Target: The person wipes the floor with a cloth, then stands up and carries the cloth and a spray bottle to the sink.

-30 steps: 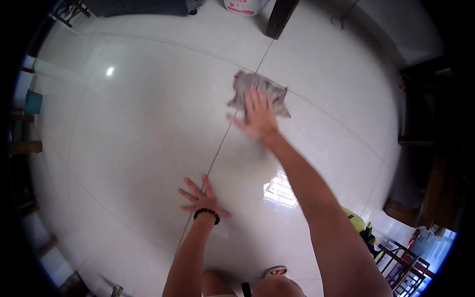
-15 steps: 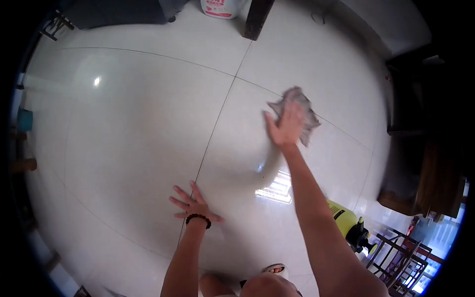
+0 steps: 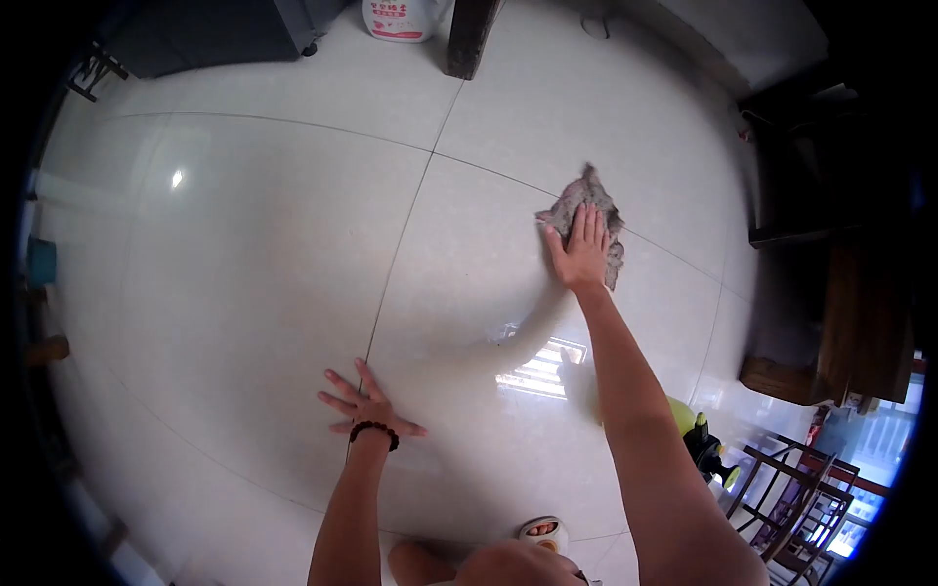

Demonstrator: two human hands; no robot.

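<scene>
My right hand (image 3: 583, 253) lies flat on a crumpled grey cloth (image 3: 578, 208) and presses it to the floor, fingers stretched forward. The cloth sticks out past the fingertips and on both sides. My left hand (image 3: 365, 406), with a dark beaded bracelet (image 3: 375, 434) at the wrist, rests on the tiles with its fingers spread and nothing in it. Pale, glossy tiles make up the floor (image 3: 264, 293), crossed by thin dark joints. A faint curved streak runs across it between the two hands.
Ahead stand a white bottle with red print (image 3: 399, 21), a dark wooden leg (image 3: 473, 39) and a dark grey container (image 3: 220, 34). A yellow-green sprayer (image 3: 705, 444) is at the right behind my forearm, near a dark rack (image 3: 796, 498). Wooden furniture (image 3: 831, 322) lines the right side.
The view has shifted a little, so the floor and bottle sit further left. My right hand stays flat on the cloth, which has bunched slightly. The left hand keeps its place on the tiles.
</scene>
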